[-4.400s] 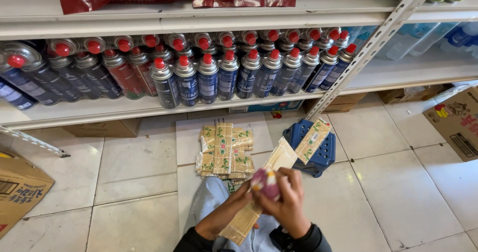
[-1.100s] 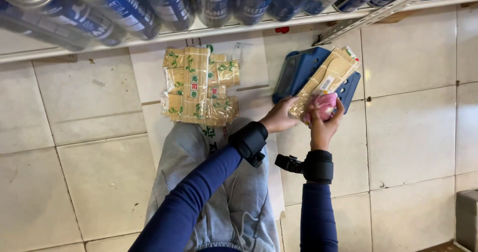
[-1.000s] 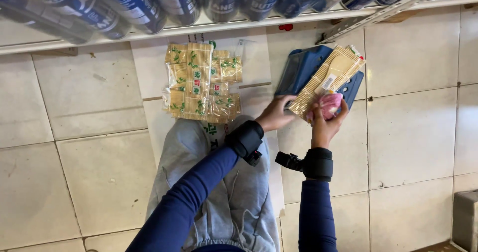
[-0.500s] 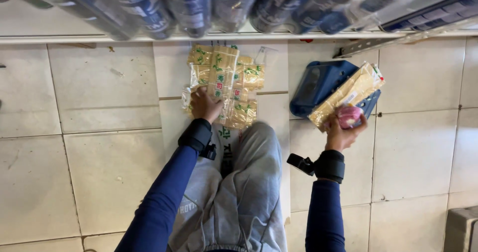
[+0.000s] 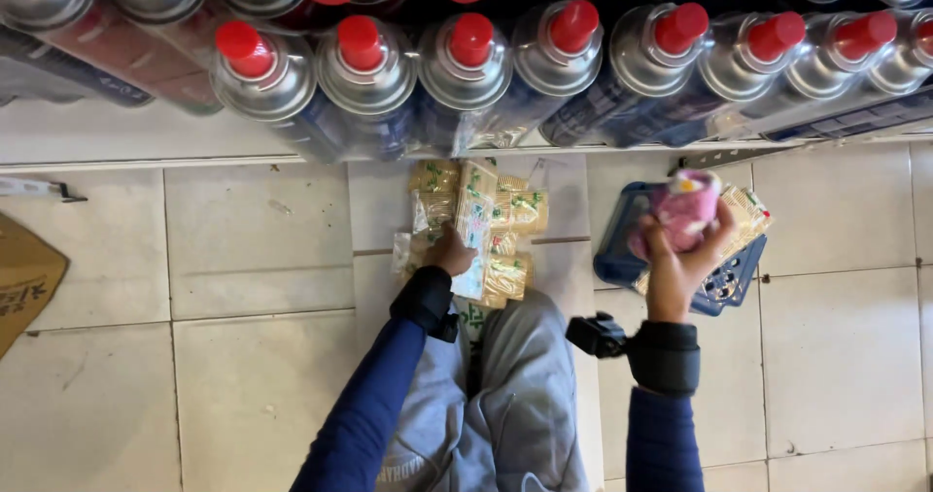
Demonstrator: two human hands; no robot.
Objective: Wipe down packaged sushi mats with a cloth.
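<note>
Pale tiled floor (image 5: 253, 259) fills the frame below a shelf. The left hand (image 5: 450, 252) rests on a pile of yellow packets (image 5: 481, 235) at centre, its grip hidden. The right hand (image 5: 680, 254) clasps a pink roll (image 5: 680, 210) over a blue basket (image 5: 622, 249). Seven red-capped gas canisters (image 5: 466, 74) front the top row.

Yellow-green packets (image 5: 481, 232) on floor, seemingly heaped
</note>
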